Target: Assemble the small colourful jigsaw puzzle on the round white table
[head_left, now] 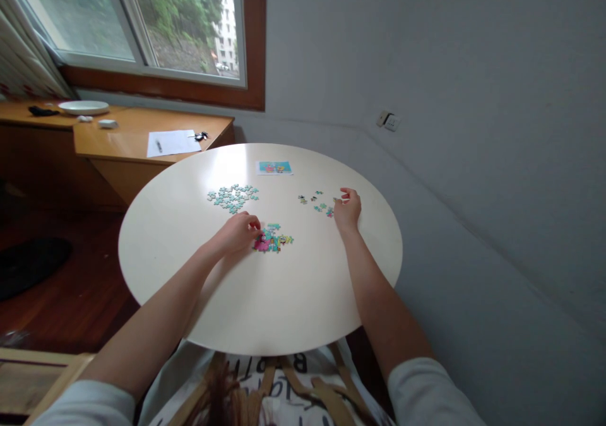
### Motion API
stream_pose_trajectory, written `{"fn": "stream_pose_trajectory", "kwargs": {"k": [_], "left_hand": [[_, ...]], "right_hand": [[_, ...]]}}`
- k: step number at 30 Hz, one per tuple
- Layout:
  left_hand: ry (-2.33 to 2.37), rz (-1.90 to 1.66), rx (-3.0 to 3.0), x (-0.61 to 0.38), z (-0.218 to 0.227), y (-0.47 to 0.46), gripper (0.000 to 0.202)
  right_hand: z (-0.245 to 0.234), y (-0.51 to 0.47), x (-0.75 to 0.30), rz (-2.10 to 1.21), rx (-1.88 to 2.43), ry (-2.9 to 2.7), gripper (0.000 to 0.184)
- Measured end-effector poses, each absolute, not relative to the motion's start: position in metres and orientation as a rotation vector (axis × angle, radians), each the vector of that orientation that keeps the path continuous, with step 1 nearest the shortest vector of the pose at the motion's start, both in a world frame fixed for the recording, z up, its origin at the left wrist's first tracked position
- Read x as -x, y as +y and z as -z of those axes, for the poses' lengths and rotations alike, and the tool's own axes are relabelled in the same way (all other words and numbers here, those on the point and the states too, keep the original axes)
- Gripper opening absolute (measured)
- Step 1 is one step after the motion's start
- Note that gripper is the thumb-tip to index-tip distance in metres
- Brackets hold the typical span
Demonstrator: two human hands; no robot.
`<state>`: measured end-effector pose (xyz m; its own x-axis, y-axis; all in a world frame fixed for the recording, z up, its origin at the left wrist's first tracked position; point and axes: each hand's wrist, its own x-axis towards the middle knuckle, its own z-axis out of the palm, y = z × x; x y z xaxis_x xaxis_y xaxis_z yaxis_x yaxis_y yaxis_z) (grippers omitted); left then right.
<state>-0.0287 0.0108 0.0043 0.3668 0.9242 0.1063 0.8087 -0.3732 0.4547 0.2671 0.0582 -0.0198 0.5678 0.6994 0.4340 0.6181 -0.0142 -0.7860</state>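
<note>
On a round white table (265, 300) lies a partly joined pink and teal puzzle cluster (273, 242). My left hand (238, 232) rests at its left edge, fingers curled and touching the pieces. My right hand (347, 209) sits at the right, fingertips pinched at a small scatter of loose pieces (316, 203). A pile of pale teal loose pieces (233, 197) lies farther back on the left. A small picture card (274, 168) lies near the table's far edge.
A wooden desk (132, 142) under the window holds a sheet of paper (171, 142), a white plate (83, 107) and small items. The grey wall runs close along the table's right side. A wooden chair frame (42, 375) stands at the lower left.
</note>
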Motion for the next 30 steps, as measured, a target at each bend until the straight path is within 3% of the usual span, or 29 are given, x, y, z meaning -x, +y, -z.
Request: {"fn": "stream_pose_trajectory", "kwargs": {"k": [10, 19, 30], "left_hand": [[1.525, -0.538, -2.306, 0.03, -0.002, 0.012, 0.021], [1.523, -0.532, -2.308, 0.03, -0.002, 0.013, 0.023], [1.53, -0.531, -2.31, 0.031, 0.0, 0.015, 0.025]], "right_hand": [[0.031, 0.069, -0.285, -0.146, 1.658, -0.867, 0.047], [0.03, 0.062, -0.283, -0.219, 1.807, -1.122, 0.027], [0.023, 0.055, -0.266, -0.16, 1.991, -1.349, 0.025]]}}
